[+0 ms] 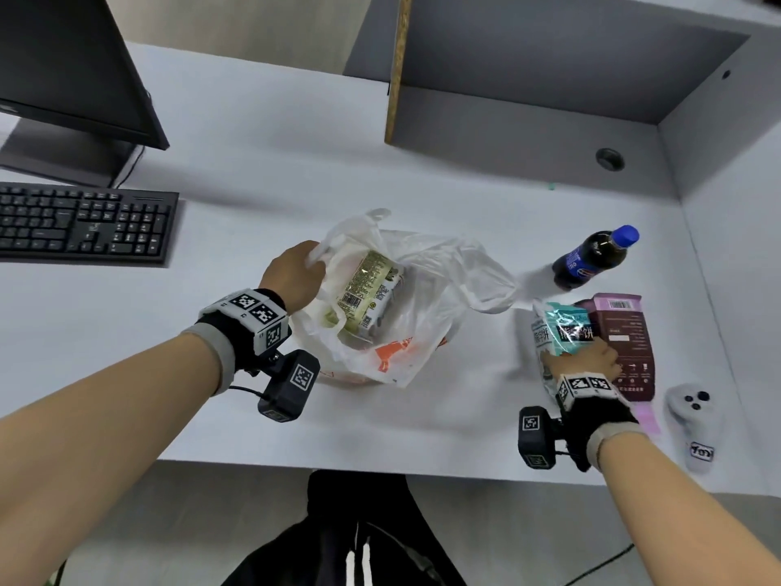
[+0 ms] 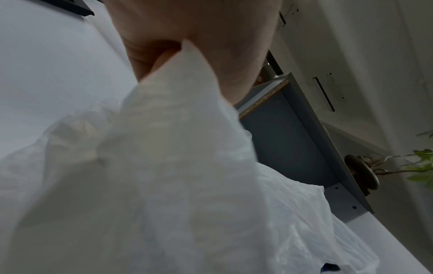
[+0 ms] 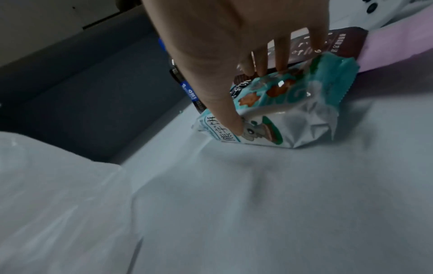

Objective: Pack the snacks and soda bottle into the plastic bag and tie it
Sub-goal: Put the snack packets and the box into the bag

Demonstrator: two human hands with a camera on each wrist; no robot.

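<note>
The right hand [image 1: 589,357] clamps thumb and fingers across the teal biscuit packet [image 3: 276,111], a light, crinkly, crushable thing best held by its edges, at four o'clock from the plastic bag [image 1: 405,298] whose rim the left hand [image 1: 296,274] pinches on the bench [image 1: 443,416].

White desk [image 1: 262,171] — grey partition [image 1: 528,57], black monitor [image 1: 67,65] behind.

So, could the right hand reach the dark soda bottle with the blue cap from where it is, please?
Probably yes: the soda bottle stands in the open just beyond the right hand, with nothing in between, though that hand is gripping the teal snack packet.
</note>
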